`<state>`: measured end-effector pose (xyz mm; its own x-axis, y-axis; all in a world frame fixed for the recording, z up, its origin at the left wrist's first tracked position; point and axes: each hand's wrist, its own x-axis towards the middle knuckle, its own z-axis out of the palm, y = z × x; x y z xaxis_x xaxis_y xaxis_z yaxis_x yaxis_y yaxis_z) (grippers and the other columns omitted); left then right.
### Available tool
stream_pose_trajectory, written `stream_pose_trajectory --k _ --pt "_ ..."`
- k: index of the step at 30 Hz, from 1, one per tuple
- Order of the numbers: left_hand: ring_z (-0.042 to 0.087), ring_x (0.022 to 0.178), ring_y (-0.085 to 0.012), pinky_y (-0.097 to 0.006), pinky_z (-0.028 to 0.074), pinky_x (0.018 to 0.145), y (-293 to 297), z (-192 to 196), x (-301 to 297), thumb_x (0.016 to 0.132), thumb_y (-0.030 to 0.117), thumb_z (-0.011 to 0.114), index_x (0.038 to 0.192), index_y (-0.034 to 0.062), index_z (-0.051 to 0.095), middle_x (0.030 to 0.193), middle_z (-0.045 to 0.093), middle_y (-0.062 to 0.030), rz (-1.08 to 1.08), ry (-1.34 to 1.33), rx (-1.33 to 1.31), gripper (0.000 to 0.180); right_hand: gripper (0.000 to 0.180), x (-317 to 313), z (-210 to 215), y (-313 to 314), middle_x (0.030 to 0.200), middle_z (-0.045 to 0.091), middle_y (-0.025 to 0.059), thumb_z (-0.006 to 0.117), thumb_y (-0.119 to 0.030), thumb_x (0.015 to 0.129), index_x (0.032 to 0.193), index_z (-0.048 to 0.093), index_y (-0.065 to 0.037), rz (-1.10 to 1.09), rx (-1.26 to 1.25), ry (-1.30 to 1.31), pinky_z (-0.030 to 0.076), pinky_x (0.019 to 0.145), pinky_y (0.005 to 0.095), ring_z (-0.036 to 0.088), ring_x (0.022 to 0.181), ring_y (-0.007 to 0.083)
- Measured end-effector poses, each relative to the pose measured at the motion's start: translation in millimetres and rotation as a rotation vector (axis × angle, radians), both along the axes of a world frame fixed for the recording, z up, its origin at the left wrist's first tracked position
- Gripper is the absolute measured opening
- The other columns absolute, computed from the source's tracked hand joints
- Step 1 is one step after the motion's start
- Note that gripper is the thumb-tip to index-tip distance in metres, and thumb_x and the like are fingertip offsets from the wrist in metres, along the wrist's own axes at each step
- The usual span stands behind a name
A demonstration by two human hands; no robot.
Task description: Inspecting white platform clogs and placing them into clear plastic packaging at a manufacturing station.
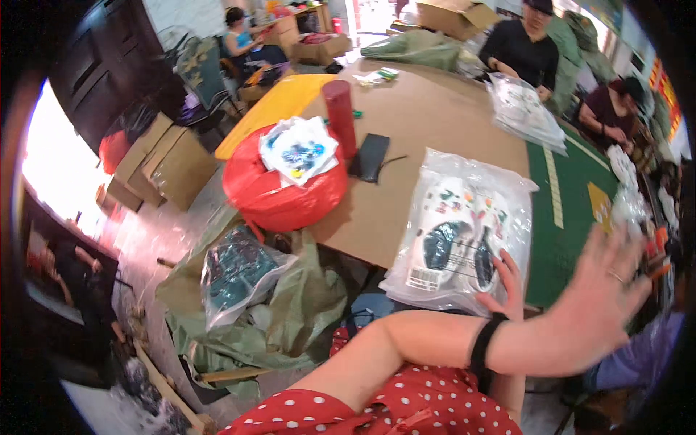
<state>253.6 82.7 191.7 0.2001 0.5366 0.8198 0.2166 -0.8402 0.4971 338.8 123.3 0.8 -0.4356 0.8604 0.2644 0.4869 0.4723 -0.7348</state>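
A clear plastic bag lies on the near right part of the table. Inside it are flat white items with dark oval shapes and small coloured prints; a barcode label shows. My right hand rests on the bag's near right corner, fingers spread over the plastic. Crossing above my right wrist, my left arm wears a black band. My left hand is raised over the green surface to the right, blurred, with its fingers apart and nothing in it.
The brown table holds a red cylinder, a black phone-like case and another stack of clear bags. A red bundle sits at its left edge. Green sacking stands below. Other people work at the far side.
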Motion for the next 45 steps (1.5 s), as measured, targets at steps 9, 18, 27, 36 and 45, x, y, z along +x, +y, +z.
stream_pose_trajectory --k 9,18,27,36,45 --pt "0.027 0.147 -0.05 -0.057 0.031 0.117 28 -33 -41 0.072 0.022 0.082 0.118 0.0048 0.063 0.155 0.035 -0.0274 -0.039 -0.014 -0.053 0.053 0.075 3 4 -8 0.156 0.041 0.0134 0.082 -0.026 0.077 0.143 0.052 -0.005 -0.2 0.216 -0.216 0.033 0.118 0.0452 0.036 0.145 0.0321" --pt "0.032 0.141 -0.0565 -0.056 0.028 0.118 42 -145 -166 0.082 0.053 0.077 0.15 0.0025 0.04 0.151 0.035 -0.0375 0.556 0.486 -0.452 0.092 0.124 8 -22 -7 0.157 0.037 0.0147 0.096 -0.036 0.057 0.157 0.031 -0.005 -0.281 -0.159 0.329 0.031 0.119 0.0476 0.035 0.146 0.031" --pt "0.04 0.139 -0.0502 -0.052 0.034 0.115 44 -195 -167 0.086 0.051 0.074 0.149 -0.0113 0.032 0.15 0.037 -0.0376 0.593 0.32 -0.502 0.099 0.079 39 -62 29 0.151 0.048 0.0113 0.073 -0.012 0.082 0.153 0.04 0.0 -0.059 -0.414 0.641 0.032 0.117 0.0369 0.043 0.141 0.0243" --pt "0.049 0.132 -0.0472 -0.049 0.042 0.11 44 -220 -168 0.082 0.029 0.079 0.144 -0.0017 0.048 0.146 0.047 -0.032 0.555 0.037 -0.446 0.076 0.068 35 -70 23 0.142 0.055 0.0114 0.079 -0.013 0.085 0.145 0.05 -0.001 -0.21 -0.428 0.574 0.04 0.112 0.0363 0.05 0.132 0.0229" --pt "0.05 0.131 -0.045 -0.049 0.04 0.11 45 -219 -167 0.08 0.019 0.077 0.14 -0.0045 0.051 0.146 0.048 -0.0306 0.508 -0.023 -0.428 0.07 0.062 31 -59 18 0.144 0.053 0.0098 0.078 -0.014 0.089 0.143 0.052 0.0 -0.162 -0.454 0.689 0.042 0.111 0.0349 0.049 0.133 0.0205"
